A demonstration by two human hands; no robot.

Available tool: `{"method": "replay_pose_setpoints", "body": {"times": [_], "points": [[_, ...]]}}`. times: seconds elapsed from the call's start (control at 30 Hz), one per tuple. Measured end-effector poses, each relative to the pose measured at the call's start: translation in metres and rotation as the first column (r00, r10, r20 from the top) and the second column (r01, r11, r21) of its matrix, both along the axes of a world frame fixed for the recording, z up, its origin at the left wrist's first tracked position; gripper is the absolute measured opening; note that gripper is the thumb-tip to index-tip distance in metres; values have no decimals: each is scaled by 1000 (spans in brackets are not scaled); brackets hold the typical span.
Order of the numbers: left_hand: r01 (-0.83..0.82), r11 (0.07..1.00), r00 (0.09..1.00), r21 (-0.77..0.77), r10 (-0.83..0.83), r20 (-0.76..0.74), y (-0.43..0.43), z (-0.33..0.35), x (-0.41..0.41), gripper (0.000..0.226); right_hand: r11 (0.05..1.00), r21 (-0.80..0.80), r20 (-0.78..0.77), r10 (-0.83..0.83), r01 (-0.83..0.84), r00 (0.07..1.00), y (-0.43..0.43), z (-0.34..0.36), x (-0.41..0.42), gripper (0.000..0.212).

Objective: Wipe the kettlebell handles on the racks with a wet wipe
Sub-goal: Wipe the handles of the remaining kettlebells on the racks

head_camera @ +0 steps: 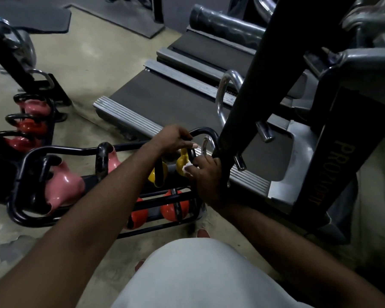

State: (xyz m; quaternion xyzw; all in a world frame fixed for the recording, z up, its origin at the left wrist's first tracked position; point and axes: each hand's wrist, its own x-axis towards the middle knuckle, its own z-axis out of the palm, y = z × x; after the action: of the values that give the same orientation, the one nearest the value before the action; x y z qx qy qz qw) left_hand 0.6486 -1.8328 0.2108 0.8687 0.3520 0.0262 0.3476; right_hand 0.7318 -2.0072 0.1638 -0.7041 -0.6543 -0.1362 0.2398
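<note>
A black tube rack (pixel 60 150) on the floor holds pink kettlebells (pixel 62 187) on the left, yellow kettlebells (pixel 182 162) on the upper tier to the right and orange ones (pixel 172 210) on the lower tier. My left hand (pixel 175 138) grips the top of the black handle of the rightmost yellow kettlebell. My right hand (pixel 206 174) pinches a small white wet wipe (pixel 187 167) against the side of that same handle, beside the yellow body.
A second rack (pixel 29 121) with pink and orange kettlebells stands at the left. Treadmill decks (pixel 165 96) lie just behind the rack. A black machine upright (pixel 249 85) rises right beside my right hand, with chrome handles on it. The floor is bare concrete.
</note>
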Motion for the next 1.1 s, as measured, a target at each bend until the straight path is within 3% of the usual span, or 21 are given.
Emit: {"method": "replay_pose_setpoints", "body": {"times": [0.17, 0.3, 0.4, 0.57, 0.63, 0.7, 0.83, 0.93, 0.97, 1.03, 1.1], "points": [[-20, 999, 1000, -31, 21, 11, 3, -3, -2, 45, 984, -134, 72, 128, -117, 989, -15, -19, -3, 7], [-29, 998, 999, -47, 31, 41, 4, -2, -7, 45, 1000, 31, -220, 4, 3, 975, -9, -20, 2, 7], [-29, 998, 997, -54, 33, 66, 6, -3, -10, 41, 1000, 4, -420, -24, 28, 907, -15, -34, 0, 12], [-61, 995, 995, -80, 67, 73, 10, -11, -14, 44, 983, -102, -789, -173, 151, 589, -8, -15, 2, 16], [-53, 995, 996, -80, 59, 69, 9, -12, -11, 44, 977, -176, -884, -209, 117, 418, 3, -3, 0, 13], [-44, 996, 997, -74, 49, 62, 7, -9, -7, 43, 971, -193, -907, -230, 138, 352, 9, 3, 1, 11], [-46, 995, 996, -86, 53, 72, 7, -8, -6, 41, 952, -292, -824, -299, 91, 481, 2, -5, 3, 24], [-46, 995, 996, -85, 52, 73, 8, -9, -6, 43, 958, -277, -854, -282, 75, 438, 10, 6, 8, 16], [-47, 995, 996, -90, 54, 71, 8, -9, -6, 42, 967, -229, -837, -253, 109, 484, 14, 11, 9, 13], [-49, 994, 996, -93, 56, 67, 9, -9, -6, 42, 983, -105, -685, -183, 153, 705, 15, 13, 7, 14], [-48, 994, 996, -93, 55, 70, 9, -9, -5, 42, 997, -24, -497, -79, 78, 864, 5, 2, 1, 16]]}}
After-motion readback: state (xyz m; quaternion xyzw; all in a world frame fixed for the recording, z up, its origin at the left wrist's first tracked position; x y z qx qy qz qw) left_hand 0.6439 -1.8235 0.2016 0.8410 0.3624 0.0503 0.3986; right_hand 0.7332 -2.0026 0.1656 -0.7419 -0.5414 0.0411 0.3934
